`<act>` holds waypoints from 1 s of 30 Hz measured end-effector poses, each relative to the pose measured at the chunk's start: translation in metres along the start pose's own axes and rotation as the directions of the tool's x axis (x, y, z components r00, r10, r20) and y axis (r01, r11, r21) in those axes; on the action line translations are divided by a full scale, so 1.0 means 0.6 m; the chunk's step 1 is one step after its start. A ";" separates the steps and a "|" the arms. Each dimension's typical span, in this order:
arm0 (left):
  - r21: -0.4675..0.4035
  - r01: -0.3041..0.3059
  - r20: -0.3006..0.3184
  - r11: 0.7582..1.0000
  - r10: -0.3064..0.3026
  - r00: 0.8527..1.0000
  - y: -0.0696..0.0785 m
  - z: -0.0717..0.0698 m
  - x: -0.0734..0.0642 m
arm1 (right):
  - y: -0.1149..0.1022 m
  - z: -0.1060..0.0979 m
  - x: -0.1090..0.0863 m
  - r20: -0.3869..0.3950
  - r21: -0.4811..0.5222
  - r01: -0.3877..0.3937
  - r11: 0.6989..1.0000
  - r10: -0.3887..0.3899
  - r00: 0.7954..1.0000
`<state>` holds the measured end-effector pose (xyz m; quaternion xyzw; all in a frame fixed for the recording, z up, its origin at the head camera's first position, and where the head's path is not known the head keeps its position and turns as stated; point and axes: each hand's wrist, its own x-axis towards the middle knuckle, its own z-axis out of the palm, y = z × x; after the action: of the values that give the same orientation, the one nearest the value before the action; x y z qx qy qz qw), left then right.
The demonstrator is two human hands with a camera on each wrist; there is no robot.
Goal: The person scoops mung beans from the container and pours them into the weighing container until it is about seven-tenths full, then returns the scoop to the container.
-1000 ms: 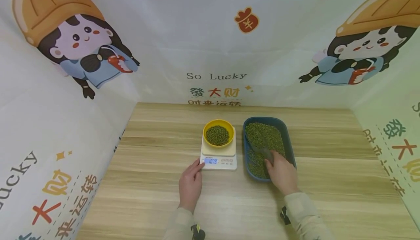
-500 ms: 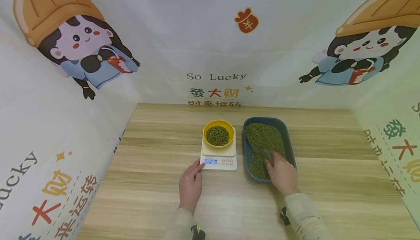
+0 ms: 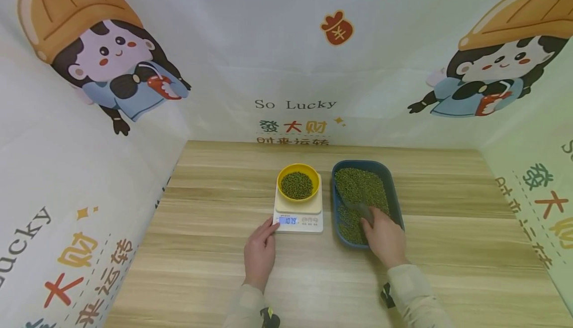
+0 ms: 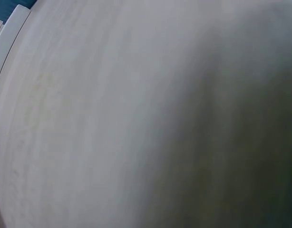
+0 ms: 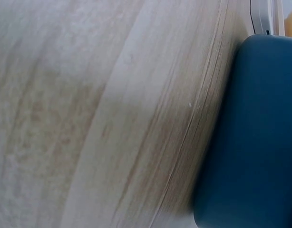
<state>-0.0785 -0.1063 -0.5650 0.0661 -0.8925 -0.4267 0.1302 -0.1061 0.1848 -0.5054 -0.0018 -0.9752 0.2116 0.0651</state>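
A white kitchen scale (image 3: 291, 224) stands mid-table in the head view, its lit display reading what looks like 107.9. On it rests a yellow bowl (image 3: 316, 181) holding green beans (image 3: 297, 185), which look like mung beans. My left hand (image 3: 259, 256) touches the scale's front left corner with its fingertips, beside the display. To the right is a blue tub (image 3: 393, 188) filled with the same beans. Over its near part, my right hand (image 3: 386, 237) grips the handle of a dark grey scoop (image 3: 360, 208); the scoop's front end dips toward the beans.
The wood-grain table (image 3: 215, 188) is walled by printed white cloth (image 3: 286, 59) at the back and both sides. A narrow gap separates scale and tub. The left wrist view is mostly blurred tabletop; the right wrist view shows the tub's outer wall (image 5: 255, 133).
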 end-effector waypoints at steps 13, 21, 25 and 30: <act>-0.007 0.016 0.010 1.000 -0.015 1.000 0.001 0.000 -0.001 | 0.001 -0.001 -0.002 0.024 0.005 -0.015 1.000 0.015 1.000; -0.003 0.020 0.008 1.000 -0.020 1.000 0.002 -0.001 -0.001 | 0.000 0.000 -0.001 0.001 0.001 -0.003 1.000 0.003 1.000; 0.003 0.023 0.009 1.000 -0.023 1.000 0.001 0.000 0.001 | -0.001 -0.002 0.001 0.001 0.003 -0.006 1.000 0.006 1.000; 0.007 0.022 0.010 1.000 -0.022 1.000 -0.001 0.001 0.001 | -0.002 -0.003 0.001 0.012 0.005 -0.016 1.000 0.016 1.000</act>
<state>-0.0795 -0.1061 -0.5655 0.0741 -0.8938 -0.4254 0.1208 -0.1062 0.1845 -0.5032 -0.0084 -0.9750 0.2145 0.0578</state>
